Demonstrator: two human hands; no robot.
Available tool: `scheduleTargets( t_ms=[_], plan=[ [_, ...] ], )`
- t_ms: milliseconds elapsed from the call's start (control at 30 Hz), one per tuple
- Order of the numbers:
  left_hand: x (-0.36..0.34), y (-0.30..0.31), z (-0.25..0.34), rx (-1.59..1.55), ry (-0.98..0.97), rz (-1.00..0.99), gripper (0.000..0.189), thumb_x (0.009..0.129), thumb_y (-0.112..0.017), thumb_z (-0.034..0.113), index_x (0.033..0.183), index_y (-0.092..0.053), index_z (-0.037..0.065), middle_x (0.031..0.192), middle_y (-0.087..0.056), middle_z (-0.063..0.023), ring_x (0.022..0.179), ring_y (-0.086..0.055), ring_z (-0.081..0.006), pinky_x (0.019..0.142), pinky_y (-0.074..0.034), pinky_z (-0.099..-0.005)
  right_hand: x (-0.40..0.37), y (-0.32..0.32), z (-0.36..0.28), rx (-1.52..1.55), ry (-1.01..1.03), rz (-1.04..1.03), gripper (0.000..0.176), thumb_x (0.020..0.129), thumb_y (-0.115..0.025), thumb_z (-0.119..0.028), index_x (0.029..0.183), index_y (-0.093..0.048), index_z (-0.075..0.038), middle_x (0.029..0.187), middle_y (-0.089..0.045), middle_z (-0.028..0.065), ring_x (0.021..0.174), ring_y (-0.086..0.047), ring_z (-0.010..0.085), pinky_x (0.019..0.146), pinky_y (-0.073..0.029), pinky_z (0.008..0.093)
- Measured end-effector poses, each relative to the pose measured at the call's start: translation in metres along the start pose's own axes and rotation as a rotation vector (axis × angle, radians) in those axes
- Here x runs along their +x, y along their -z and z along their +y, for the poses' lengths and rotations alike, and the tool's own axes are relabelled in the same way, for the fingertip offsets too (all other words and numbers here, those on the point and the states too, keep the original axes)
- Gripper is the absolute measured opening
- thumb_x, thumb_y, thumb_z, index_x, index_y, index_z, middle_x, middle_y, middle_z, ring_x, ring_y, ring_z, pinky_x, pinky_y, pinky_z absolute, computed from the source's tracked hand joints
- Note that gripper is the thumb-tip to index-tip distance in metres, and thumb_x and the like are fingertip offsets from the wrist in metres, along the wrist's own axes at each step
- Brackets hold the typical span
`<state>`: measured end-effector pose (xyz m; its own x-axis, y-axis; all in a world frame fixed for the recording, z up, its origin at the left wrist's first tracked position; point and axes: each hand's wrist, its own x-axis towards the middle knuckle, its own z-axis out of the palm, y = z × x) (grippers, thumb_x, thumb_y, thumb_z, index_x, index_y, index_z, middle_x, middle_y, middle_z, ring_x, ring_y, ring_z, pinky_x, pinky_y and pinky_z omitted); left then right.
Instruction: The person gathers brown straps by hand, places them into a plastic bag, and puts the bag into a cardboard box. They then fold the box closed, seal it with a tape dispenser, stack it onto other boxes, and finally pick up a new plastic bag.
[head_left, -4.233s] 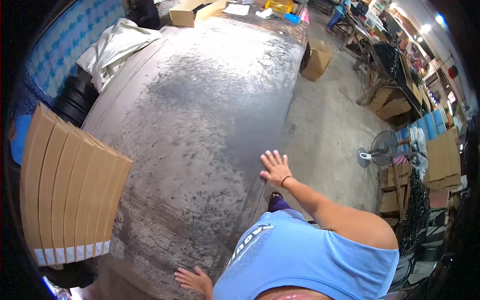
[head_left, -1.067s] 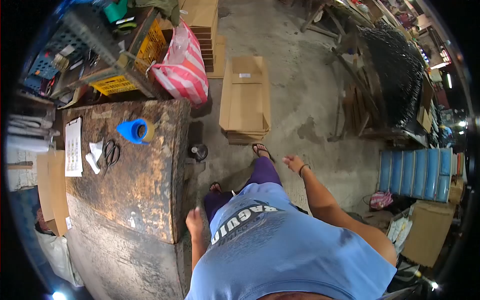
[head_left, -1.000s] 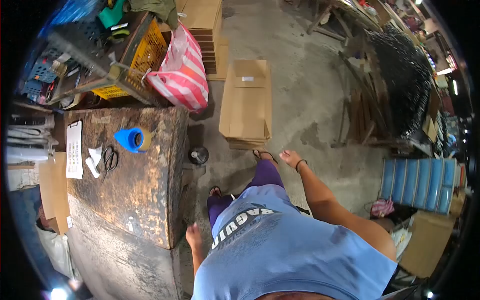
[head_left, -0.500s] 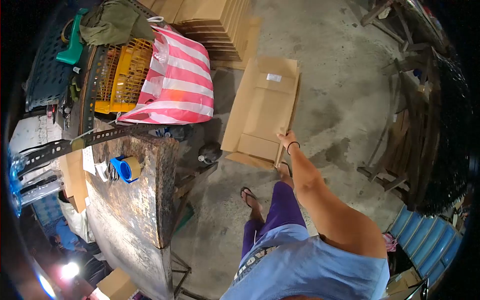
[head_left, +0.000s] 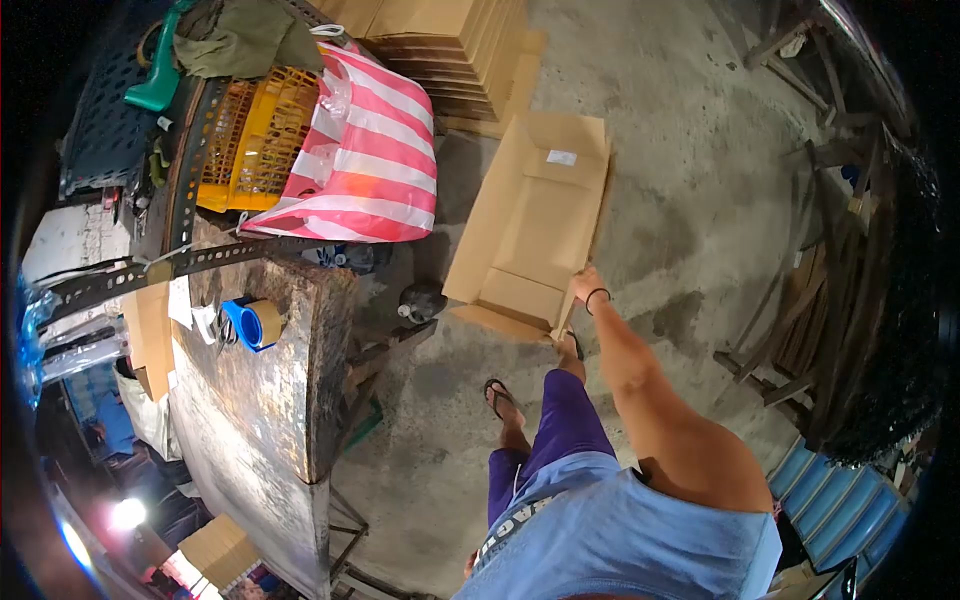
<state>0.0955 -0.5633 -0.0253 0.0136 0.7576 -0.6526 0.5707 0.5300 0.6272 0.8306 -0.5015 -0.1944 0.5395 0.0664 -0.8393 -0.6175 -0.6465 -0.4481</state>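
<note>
Concrete floor (head_left: 690, 190); carton (head_left: 530, 235), white label (head_left: 561, 157) unreadable

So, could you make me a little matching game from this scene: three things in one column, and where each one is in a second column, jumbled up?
Things:
1. flat brown cardboard box
2. pink-and-white striped plastic bag
3. blue tape dispenser with brown tape roll

Places:
A. on the worn wooden table
B. beside the yellow plastic crate
C. on the concrete floor, its corner in the right hand

Pairs: 1-C, 2-B, 3-A.
</note>
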Motion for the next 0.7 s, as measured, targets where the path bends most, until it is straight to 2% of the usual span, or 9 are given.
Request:
scheduleTargets(
  t_ms=[167, 200, 267, 333, 367, 433, 500, 567, 700],
  plan=[
    [-0.012, -0.028, 0.0, 0.148, 0.27, 0.064, 0.031, 0.088, -0.06, 0.029, 0.093, -0.062, -0.002, 0.078, -0.06, -0.0035, 0.073, -0.054, -0.0104, 0.066, -0.044, -0.0262, 0.027, 0.024, 0.02, -0.09, 0.102, -0.067, 0.028, 0.085, -0.048, -0.014, 0.101, -0.058, 0.007, 0.086, -0.065, 0.0185, 0.073, -0.065, 0.0263, 0.061, -0.054, 0.0347],
    [-0.011, -0.036, 0.002, 0.129, 0.274, 0.082, 0.031, 0.088, -0.06, 0.029, 0.093, -0.062, -0.002, 0.078, -0.06, -0.0035, 0.073, -0.054, -0.0104, 0.066, -0.044, -0.0262, 0.025, 0.03, 0.018, -0.162, 0.12, -0.141, 0.028, 0.084, -0.048, -0.013, 0.102, -0.058, 0.007, 0.086, -0.065, 0.0181, 0.069, -0.065, 0.0264, 0.059, -0.054, 0.0344],
    [-0.007, -0.046, 0.008, 0.065, 0.254, 0.051, 0.033, 0.089, -0.058, 0.029, 0.098, -0.061, -0.002, 0.078, -0.06, -0.0047, 0.072, -0.054, -0.0119, 0.065, -0.045, -0.0279, -0.002, 0.043, 0.012, -0.016, 0.129, -0.053, 0.027, 0.085, -0.051, -0.016, 0.098, -0.059, 0.007, 0.085, -0.065, 0.0177, 0.064, -0.065, 0.0269, 0.056, -0.054, 0.0349],
    [-0.015, -0.094, 0.122, 0.246, 0.224, 0.067, 0.036, 0.089, -0.057, 0.032, 0.102, -0.061, -0.002, 0.079, -0.061, -0.0057, 0.073, -0.054, -0.0131, 0.064, -0.045, -0.0284, -0.036, 0.055, -0.001, -0.004, 0.112, -0.007, 0.028, 0.085, -0.052, -0.018, 0.096, -0.059, 0.006, 0.081, -0.065, 0.0153, 0.064, -0.065, 0.025, 0.055, -0.053, 0.0359],
    [-0.011, -0.102, 0.135, 0.255, 0.245, 0.048, 0.037, 0.089, -0.056, 0.032, 0.102, -0.061, -0.002, 0.08, -0.061, -0.0055, 0.073, -0.054, -0.0128, 0.064, -0.044, -0.0282, -0.024, 0.062, 0.015, 0.068, 0.123, -0.086, 0.028, 0.085, -0.054, -0.021, 0.096, -0.059, 0.005, 0.077, -0.064, 0.0132, 0.06, -0.062, 0.0221, 0.051, -0.049, 0.0353],
    [-0.003, -0.105, 0.137, 0.258, 0.269, 0.035, 0.038, 0.088, -0.056, 0.033, 0.103, -0.062, -0.002, 0.085, -0.062, -0.007, 0.077, -0.056, -0.0138, 0.067, -0.045, -0.0291, -0.011, 0.062, 0.037, 0.138, 0.195, 0.09, 0.022, 0.085, -0.054, -0.018, 0.091, -0.058, 0.004, 0.07, -0.059, 0.009, 0.053, -0.053, 0.0177, 0.047, -0.042, 0.0339],
    [0.007, -0.106, 0.131, 0.261, 0.256, 0.048, 0.039, 0.088, -0.057, 0.033, 0.105, -0.061, -0.001, 0.092, -0.065, -0.0108, 0.086, -0.06, -0.0174, 0.075, -0.047, -0.0312, -0.026, 0.077, 0.037, 0.229, 0.22, -0.07, 0.02, 0.085, -0.053, -0.017, 0.085, -0.056, 0.003, 0.073, -0.058, 0.0075, 0.058, -0.053, 0.0175, 0.05, -0.042, 0.0348],
    [0.015, -0.105, 0.128, 0.224, 0.242, 0.093, 0.039, 0.087, -0.057, 0.032, 0.107, -0.061, -0.001, 0.096, -0.066, -0.0129, 0.091, -0.061, -0.0196, 0.08, -0.047, -0.0322, -0.052, 0.081, 0.031, 0.2, 0.296, 0.036, 0.026, 0.086, -0.054, -0.017, 0.099, -0.054, 0.005, 0.09, -0.058, 0.0118, 0.083, -0.055, 0.0198, 0.069, -0.046, 0.0359],
    [0.033, -0.09, 0.107, 0.163, 0.165, 0.071, 0.042, 0.086, -0.059, 0.033, 0.111, -0.06, 0.0, 0.107, -0.062, -0.0171, 0.1, -0.06, -0.0249, 0.086, -0.047, -0.0349, -0.128, 0.08, 0.015, 0.195, 0.488, -0.057, 0.037, 0.086, -0.053, -0.016, 0.115, -0.047, 0.006, 0.11, -0.055, 0.0114, 0.092, -0.054, 0.0221, 0.08, -0.044, 0.0343]
  ],
)
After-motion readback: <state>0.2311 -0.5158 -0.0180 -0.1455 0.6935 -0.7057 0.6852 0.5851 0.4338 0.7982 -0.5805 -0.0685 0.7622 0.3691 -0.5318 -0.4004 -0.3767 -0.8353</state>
